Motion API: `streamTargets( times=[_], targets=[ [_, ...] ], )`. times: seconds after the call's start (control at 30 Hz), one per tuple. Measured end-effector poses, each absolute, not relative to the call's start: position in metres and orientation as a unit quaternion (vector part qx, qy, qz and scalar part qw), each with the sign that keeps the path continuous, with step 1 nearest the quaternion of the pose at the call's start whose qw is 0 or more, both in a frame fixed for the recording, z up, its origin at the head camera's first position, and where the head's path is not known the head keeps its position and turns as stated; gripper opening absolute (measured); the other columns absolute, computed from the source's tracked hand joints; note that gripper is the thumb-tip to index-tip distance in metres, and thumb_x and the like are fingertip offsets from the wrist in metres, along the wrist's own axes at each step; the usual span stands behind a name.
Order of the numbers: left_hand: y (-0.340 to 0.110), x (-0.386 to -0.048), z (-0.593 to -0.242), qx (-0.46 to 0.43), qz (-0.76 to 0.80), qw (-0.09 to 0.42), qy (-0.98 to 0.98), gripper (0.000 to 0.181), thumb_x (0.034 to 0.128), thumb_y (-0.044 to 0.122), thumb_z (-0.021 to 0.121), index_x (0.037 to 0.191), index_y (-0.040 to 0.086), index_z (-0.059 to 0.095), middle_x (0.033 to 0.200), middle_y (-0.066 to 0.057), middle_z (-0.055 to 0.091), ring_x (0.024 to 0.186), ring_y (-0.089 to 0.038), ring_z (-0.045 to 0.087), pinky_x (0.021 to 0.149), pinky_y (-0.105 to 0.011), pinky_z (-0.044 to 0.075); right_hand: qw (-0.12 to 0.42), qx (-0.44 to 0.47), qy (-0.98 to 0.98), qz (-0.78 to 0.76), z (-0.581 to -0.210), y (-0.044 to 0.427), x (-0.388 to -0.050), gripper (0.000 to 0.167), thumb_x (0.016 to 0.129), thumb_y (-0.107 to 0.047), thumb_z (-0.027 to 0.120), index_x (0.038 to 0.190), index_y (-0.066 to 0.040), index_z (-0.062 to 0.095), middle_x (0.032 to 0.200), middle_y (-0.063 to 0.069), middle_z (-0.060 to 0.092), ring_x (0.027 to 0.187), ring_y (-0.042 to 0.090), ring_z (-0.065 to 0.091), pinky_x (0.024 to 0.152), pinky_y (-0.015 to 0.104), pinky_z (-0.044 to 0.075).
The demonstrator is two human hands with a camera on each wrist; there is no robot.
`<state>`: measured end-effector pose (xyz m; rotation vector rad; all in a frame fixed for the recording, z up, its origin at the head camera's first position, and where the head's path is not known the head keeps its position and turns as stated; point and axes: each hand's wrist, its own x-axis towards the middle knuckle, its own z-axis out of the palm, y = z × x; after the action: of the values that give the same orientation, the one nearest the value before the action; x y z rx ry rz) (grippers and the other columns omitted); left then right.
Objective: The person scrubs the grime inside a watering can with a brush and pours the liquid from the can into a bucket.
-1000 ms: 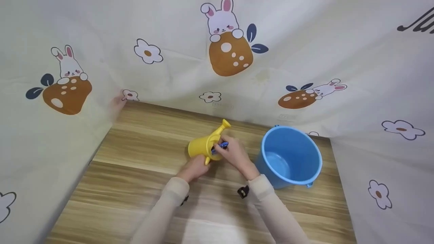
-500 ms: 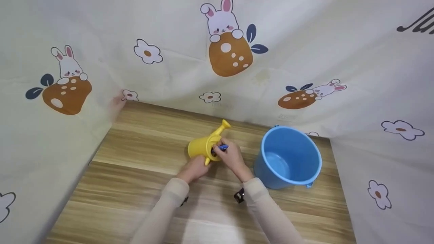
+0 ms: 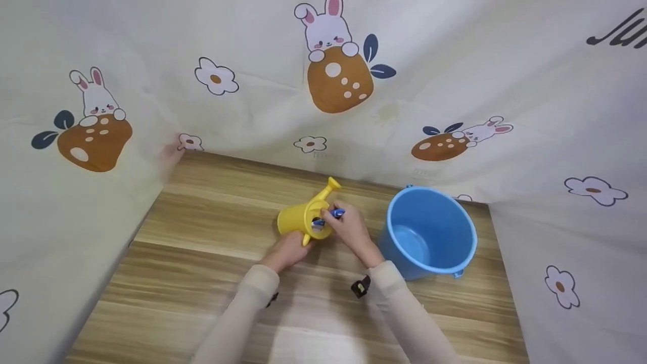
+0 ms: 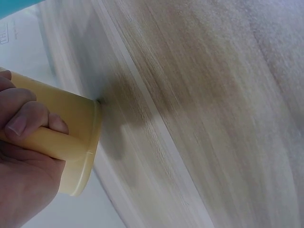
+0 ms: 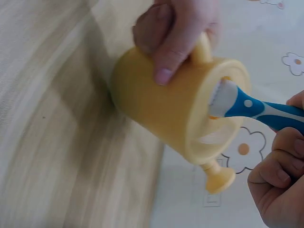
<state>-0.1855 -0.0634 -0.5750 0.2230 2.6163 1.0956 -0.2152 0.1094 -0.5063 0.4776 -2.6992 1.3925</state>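
Note:
A yellow watering can is tilted over the wood-look floor, its open mouth toward the right and its spout pointing to the back wall. My left hand grips its handle, with the fingers curled round it in the left wrist view and the thumb lying on the can's side in the right wrist view. In my right hand is a blue-and-white brush, held by its handle. The white bristled head sits at the can's mouth, partly inside; the can's interior is mostly hidden.
A large blue bucket stands upright to the right, close to my right forearm. Pale sheeting printed with rabbits and flowers rises behind and on both sides of the wooden floor.
The brush goes deeper into the can half a second ago, then comes back out, so more of its blue part shows now. The left hand keeps its grip, and the view shifts slightly.

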Motion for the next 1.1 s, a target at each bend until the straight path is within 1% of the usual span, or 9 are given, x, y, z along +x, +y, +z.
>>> streamTargets(
  times=[0.1, 0.23, 0.57, 0.73, 0.83, 1.0, 1.1],
  targets=[
    [-0.064, -0.185, -0.575, 0.075, 0.377, 0.148, 0.911, 0.019, 0.0986, 0.027, 0.058, 0.092, 0.010, 0.064, 0.073, 0.000, 0.053, 0.067, -0.017, 0.051, 0.065, -0.034, 0.045, 0.030, 0.158, -0.876, 0.455, -0.505, 0.110, -0.215, 0.023, 0.093, -0.024, 0.065, 0.078, -0.010, 0.057, 0.064, -0.007, 0.043, 0.058, 0.007, 0.040, 0.054, 0.019, 0.033],
    [-0.063, -0.185, -0.574, 0.070, 0.378, 0.157, 0.910, 0.018, 0.0991, 0.026, 0.057, 0.093, 0.011, 0.064, 0.072, 0.001, 0.051, 0.066, -0.016, 0.050, 0.063, -0.032, 0.043, 0.031, 0.155, -0.875, 0.457, -0.505, 0.110, -0.214, 0.021, 0.093, -0.024, 0.065, 0.078, -0.010, 0.058, 0.064, -0.007, 0.043, 0.058, 0.007, 0.040, 0.054, 0.019, 0.032],
    [-0.063, -0.184, -0.571, 0.073, 0.380, 0.159, 0.908, 0.019, 0.0996, 0.027, 0.057, 0.099, 0.010, 0.066, 0.074, 0.000, 0.054, 0.068, -0.017, 0.052, 0.065, -0.033, 0.045, 0.030, 0.146, -0.872, 0.466, -0.509, 0.108, -0.214, 0.021, 0.094, -0.022, 0.064, 0.079, -0.008, 0.058, 0.065, -0.006, 0.042, 0.058, 0.008, 0.040, 0.053, 0.019, 0.033],
    [-0.062, -0.184, -0.573, 0.077, 0.375, 0.153, 0.911, 0.020, 0.0993, 0.029, 0.057, 0.095, 0.012, 0.065, 0.076, 0.001, 0.056, 0.069, -0.017, 0.052, 0.067, -0.034, 0.046, 0.040, 0.143, -0.867, 0.476, -0.518, 0.105, -0.216, 0.023, 0.093, -0.021, 0.064, 0.076, -0.007, 0.057, 0.064, -0.007, 0.041, 0.056, 0.007, 0.039, 0.052, 0.019, 0.033],
    [-0.061, -0.184, -0.574, 0.085, 0.368, 0.147, 0.914, 0.021, 0.0993, 0.030, 0.057, 0.093, 0.011, 0.065, 0.076, 0.000, 0.057, 0.070, -0.017, 0.052, 0.068, -0.035, 0.047, 0.045, 0.142, -0.865, 0.479, -0.527, 0.103, -0.217, 0.025, 0.093, -0.020, 0.064, 0.074, -0.006, 0.057, 0.063, -0.006, 0.040, 0.056, 0.006, 0.039, 0.053, 0.019, 0.033],
    [-0.062, -0.184, -0.574, 0.084, 0.375, 0.147, 0.912, 0.021, 0.0991, 0.028, 0.057, 0.102, 0.010, 0.067, 0.083, -0.002, 0.062, 0.074, -0.017, 0.054, 0.074, -0.038, 0.049, 0.042, 0.120, -0.866, 0.484, -0.540, 0.103, -0.220, 0.023, 0.094, -0.022, 0.064, 0.077, -0.006, 0.060, 0.065, -0.006, 0.044, 0.059, 0.005, 0.042, 0.053, 0.018, 0.035],
    [-0.063, -0.184, -0.573, 0.076, 0.376, 0.149, 0.911, 0.021, 0.0987, 0.028, 0.058, 0.103, 0.010, 0.067, 0.082, -0.002, 0.062, 0.073, -0.017, 0.054, 0.073, -0.037, 0.049, 0.037, 0.114, -0.863, 0.491, -0.542, 0.104, -0.221, 0.023, 0.095, -0.022, 0.064, 0.079, -0.006, 0.061, 0.066, -0.005, 0.046, 0.059, 0.006, 0.043, 0.052, 0.018, 0.036]
  ],
)
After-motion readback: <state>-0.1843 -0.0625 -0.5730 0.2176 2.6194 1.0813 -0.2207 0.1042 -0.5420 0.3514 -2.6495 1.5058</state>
